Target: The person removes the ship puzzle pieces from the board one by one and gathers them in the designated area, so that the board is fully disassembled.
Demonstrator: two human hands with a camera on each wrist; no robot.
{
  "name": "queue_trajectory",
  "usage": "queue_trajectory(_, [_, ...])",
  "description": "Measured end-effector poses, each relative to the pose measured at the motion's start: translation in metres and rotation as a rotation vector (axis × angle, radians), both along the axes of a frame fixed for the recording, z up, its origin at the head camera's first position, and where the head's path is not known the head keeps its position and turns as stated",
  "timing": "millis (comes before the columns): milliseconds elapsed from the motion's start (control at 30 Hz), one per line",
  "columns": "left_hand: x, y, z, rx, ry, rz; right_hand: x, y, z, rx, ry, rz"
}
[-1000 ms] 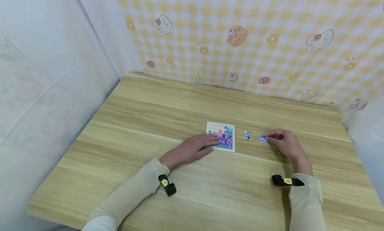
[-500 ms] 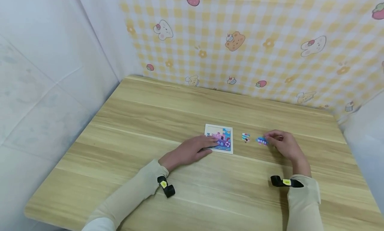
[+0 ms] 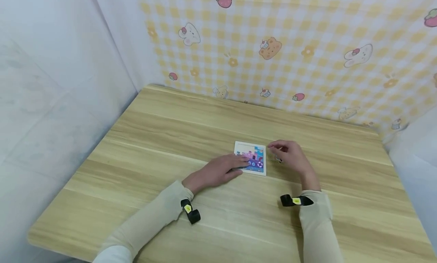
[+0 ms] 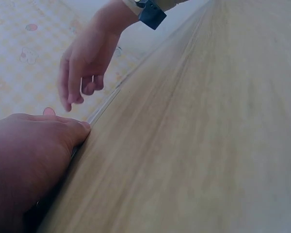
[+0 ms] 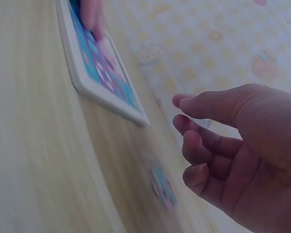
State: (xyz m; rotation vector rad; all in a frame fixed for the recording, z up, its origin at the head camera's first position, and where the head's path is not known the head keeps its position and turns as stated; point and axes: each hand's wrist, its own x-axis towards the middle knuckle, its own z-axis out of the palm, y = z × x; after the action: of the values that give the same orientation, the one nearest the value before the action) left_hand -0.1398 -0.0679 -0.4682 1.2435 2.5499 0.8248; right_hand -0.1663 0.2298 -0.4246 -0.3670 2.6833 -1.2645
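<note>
A small square jigsaw puzzle (image 3: 262, 158) with a pink and purple ship picture sits in a white frame on the wooden table. My left hand (image 3: 220, 170) lies across its left side, fingers flat on the picture. Beside its right edge hovers my right hand (image 3: 290, 156), fingers loosely curled, with thumb and index tips (image 5: 183, 103) close together. Nothing shows between those tips. Below them a loose puzzle piece (image 5: 163, 189) lies on the table, partly covered by the hand in the head view. The blue-purple piece seen earlier is out of sight.
The wooden table (image 3: 170, 134) ends at a yellow checked curtain (image 3: 246, 39) behind. White cloth (image 3: 61, 84) hangs at the left side. Each wrist carries a black strap with a camera.
My right hand has left the spot where it touched the blue-purple piece and moved left, over the other loose piece, up to the puzzle's right edge. My left hand stays put.
</note>
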Motion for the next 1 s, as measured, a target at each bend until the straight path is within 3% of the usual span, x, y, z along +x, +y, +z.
queue_trajectory(367, [0.001, 0.004, 0.0, -0.028, -0.01, -0.002, -0.002, -0.035, -0.015, 0.1, -0.023, 0.069])
queue_trajectory(667, [0.0, 0.002, -0.002, -0.018, -0.004, 0.001, -0.002, -0.036, -0.013, 0.157, -0.026, 0.085])
queue_trajectory(1000, [-0.001, 0.001, -0.003, 0.02, 0.006, -0.005, -0.003, -0.038, -0.015, 0.133, -0.022, 0.079])
